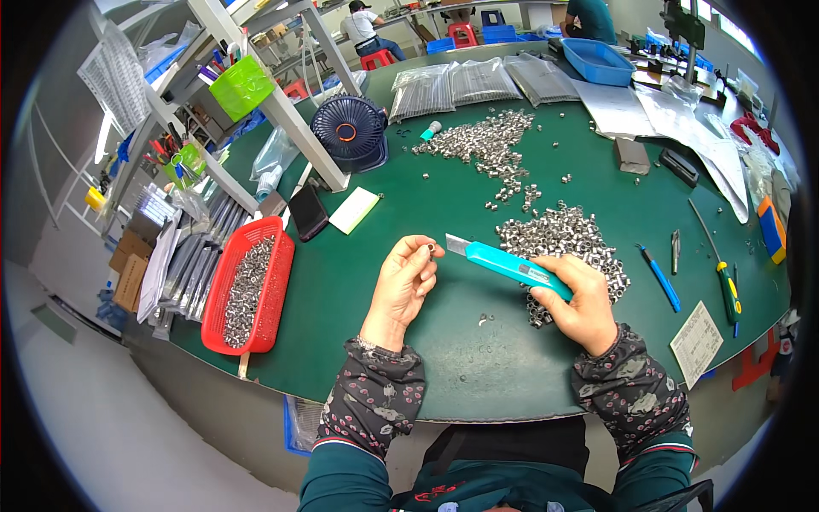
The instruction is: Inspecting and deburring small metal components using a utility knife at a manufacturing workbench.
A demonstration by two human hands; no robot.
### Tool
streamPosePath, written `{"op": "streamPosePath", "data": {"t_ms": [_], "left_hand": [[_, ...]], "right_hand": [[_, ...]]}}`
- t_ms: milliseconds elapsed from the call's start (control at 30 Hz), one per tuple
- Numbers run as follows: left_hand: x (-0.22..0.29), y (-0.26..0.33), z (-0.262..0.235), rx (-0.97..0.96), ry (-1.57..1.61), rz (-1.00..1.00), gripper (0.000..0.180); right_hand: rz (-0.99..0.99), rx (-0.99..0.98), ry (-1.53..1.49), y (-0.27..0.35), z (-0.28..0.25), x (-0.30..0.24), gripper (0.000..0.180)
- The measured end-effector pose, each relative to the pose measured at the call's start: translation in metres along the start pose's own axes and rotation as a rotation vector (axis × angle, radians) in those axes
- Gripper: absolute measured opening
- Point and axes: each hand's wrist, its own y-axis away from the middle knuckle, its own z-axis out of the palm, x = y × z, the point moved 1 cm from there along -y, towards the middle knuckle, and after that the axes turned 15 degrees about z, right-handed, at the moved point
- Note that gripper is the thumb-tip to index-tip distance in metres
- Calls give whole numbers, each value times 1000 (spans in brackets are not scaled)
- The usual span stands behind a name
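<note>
My left hand (404, 282) pinches a small metal nut (431, 248) between thumb and fingertips above the green table (384, 256). My right hand (578, 303) grips a turquoise utility knife (503, 263), whose blade points left toward the nut with a small gap between them. Right behind my right hand lies a heap of small metal nuts (563, 239). A second heap of nuts (482, 141) lies farther back. A couple of tiny metal bits (485, 320) rest on the table between my hands.
A red basket (277, 286) with metal parts sits at the left edge. Behind it are a dark phone (307, 212), a white pad (354, 210) and a small blue fan (348, 130). A blue pen (659, 277), a screwdriver (725, 286) and a paper slip (697, 343) lie at right. People sit far behind.
</note>
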Motion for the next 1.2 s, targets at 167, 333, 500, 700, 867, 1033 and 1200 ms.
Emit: {"op": "streamPosePath", "data": {"t_ms": [167, 333, 500, 700, 867, 1033, 1200], "left_hand": [[-2, 0, -1, -4, 33, -6, 11], [-1, 2, 3, -11, 27, -2, 13], [-3, 4, 0, -73, -8, -10, 15], [-1, 4, 4, 59, -17, -124, 25], [-1, 5, 17, 14, 103, -200, 12], [-22, -5, 36, -49, -237, -282, 7], [-41, -25, 51, -311, -1190, 80, 14]], "right_hand": [[47, -90, -63, -1, 0, 3, 30], [138, -226, -173, -1, 3, 9, 31], [127, -224, -164, -1, 3, 8, 31], [5, 97, -135, -3, -5, 3, 28], [112, 88, -242, -6, -4, 8, 29], [104, 128, -304, -5, -5, 10, 30], [112, 136, -318, -4, -6, 8, 29]]}}
